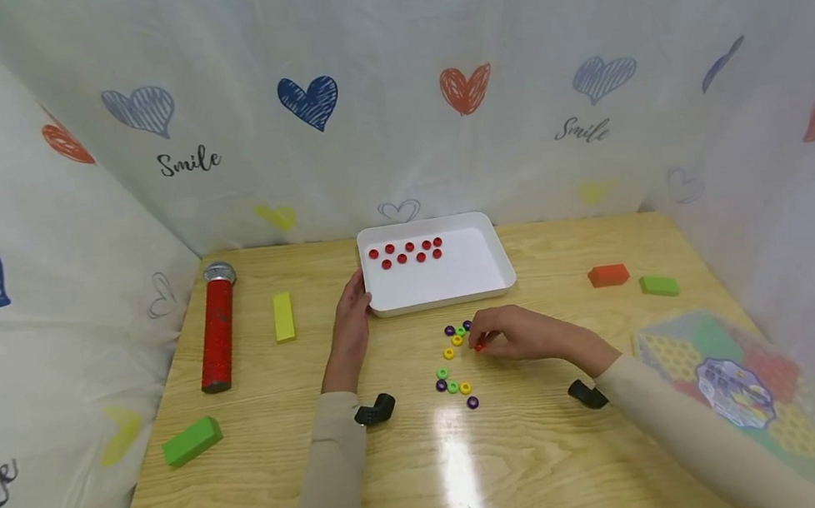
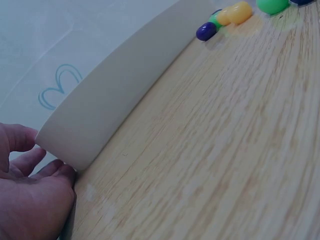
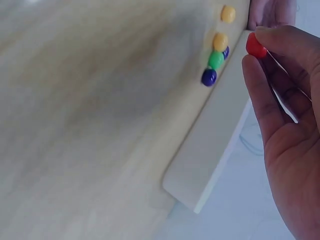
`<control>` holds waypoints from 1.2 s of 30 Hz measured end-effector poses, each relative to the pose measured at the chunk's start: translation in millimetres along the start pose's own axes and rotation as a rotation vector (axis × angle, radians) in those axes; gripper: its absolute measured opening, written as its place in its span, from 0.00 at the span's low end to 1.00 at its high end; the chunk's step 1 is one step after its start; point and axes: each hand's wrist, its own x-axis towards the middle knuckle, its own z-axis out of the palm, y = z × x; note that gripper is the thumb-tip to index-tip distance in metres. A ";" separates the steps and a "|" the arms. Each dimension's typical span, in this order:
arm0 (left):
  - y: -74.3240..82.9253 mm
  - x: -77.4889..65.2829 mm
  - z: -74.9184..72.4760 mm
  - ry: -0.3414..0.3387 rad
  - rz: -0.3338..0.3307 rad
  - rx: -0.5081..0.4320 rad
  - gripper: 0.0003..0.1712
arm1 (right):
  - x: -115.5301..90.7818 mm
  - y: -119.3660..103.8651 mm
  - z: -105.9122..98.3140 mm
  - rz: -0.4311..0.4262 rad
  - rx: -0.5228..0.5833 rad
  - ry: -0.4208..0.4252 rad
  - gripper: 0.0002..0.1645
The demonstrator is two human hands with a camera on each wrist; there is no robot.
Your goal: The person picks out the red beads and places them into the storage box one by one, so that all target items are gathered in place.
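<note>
A white tray (image 1: pixel 443 303) stands at the back middle, several red beads (image 1: pixel 402 259) in two rows inside it. My left hand (image 1: pixel 350 327) holds the tray's near left corner, with fingers at its side wall (image 2: pixel 125 90). Between thumb and index finger, my right hand (image 1: pixel 510 333) pinches a red bead (image 3: pixel 256 46), low over the table in front of the tray. Loose purple beads (image 1: pixel 473 402), yellow beads (image 1: pixel 449 353) and green beads (image 1: pixel 442 373) lie to the left of that hand. Some sit close together near the tray's front wall.
At the left are a red microphone (image 1: pixel 219 334), a yellow block (image 1: pixel 283 317) and a green block (image 1: pixel 192 441). On the right lie a red block (image 1: pixel 609 275), a smaller green block (image 1: pixel 659 286) and a clear patterned package (image 1: pixel 733 393), partly behind the right sleeve. Printed curtains (image 1: pixel 396 155) enclose the table.
</note>
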 end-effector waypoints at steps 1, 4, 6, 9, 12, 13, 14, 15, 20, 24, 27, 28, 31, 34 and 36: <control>0.1 0.0 -0.3 -0.002 0.002 -0.001 0.30 | 2.6 1.3 -3.1 0.000 0.000 0.003 0.09; 0.7 -0.5 -1.2 -0.012 0.004 -0.012 0.30 | 10.6 5.4 -13.7 0.003 0.004 0.013 0.09; 2.7 -1.8 -1.2 -0.019 -0.001 -0.014 0.30 | 16.7 8.2 -21.6 0.007 -0.004 0.019 0.09; 1.8 -1.2 -1.6 -0.016 -0.003 -0.011 0.30 | 27.0 13.5 -34.2 0.014 -0.009 0.033 0.09; -2.1 0.4 -1.3 0.002 -0.001 -0.019 0.30 | 37.8 20.7 -47.0 0.032 -0.005 0.047 0.09; -2.2 -0.3 -0.6 0.006 0.000 -0.024 0.30 | 41.5 24.2 -50.5 0.039 -0.002 0.055 0.09; -2.4 -1.1 0.1 0.007 0.003 -0.029 0.30 | 45.0 27.5 -53.9 0.047 0.000 0.062 0.09; -2.6 -1.8 0.7 0.006 0.005 -0.035 0.30 | 48.5 31.1 -57.0 0.057 -0.003 0.068 0.09; -2.8 -4.7 2.5 -0.024 0.016 -0.024 0.30 | 65.2 46.1 -69.1 0.109 -0.023 0.103 0.11; -2.3 -4.1 -2.9 -0.006 0.014 -0.026 0.29 | 85.3 54.3 -77.4 0.096 -0.025 0.125 0.12; -0.1 -4.2 -5.2 0.000 0.029 -0.030 0.29 | 99.1 58.7 -84.6 0.108 -0.043 0.141 0.12; 0.8 -4.5 -5.0 -0.003 0.034 -0.032 0.29 | 102.4 60.0 -87.3 0.119 -0.051 0.144 0.11; 2.5 -5.4 -3.2 -0.020 0.042 -0.042 0.30 | 109.3 65.1 -94.6 0.146 -0.071 0.150 0.11; 1.8 -5.4 -1.5 -0.018 0.042 -0.056 0.30 | 114.3 70.7 -100.0 0.155 -0.068 0.149 0.11; 0.5 -5.1 -0.5 -0.018 0.044 -0.057 0.30 | 117.0 75.5 -102.0 0.166 -0.066 0.149 0.11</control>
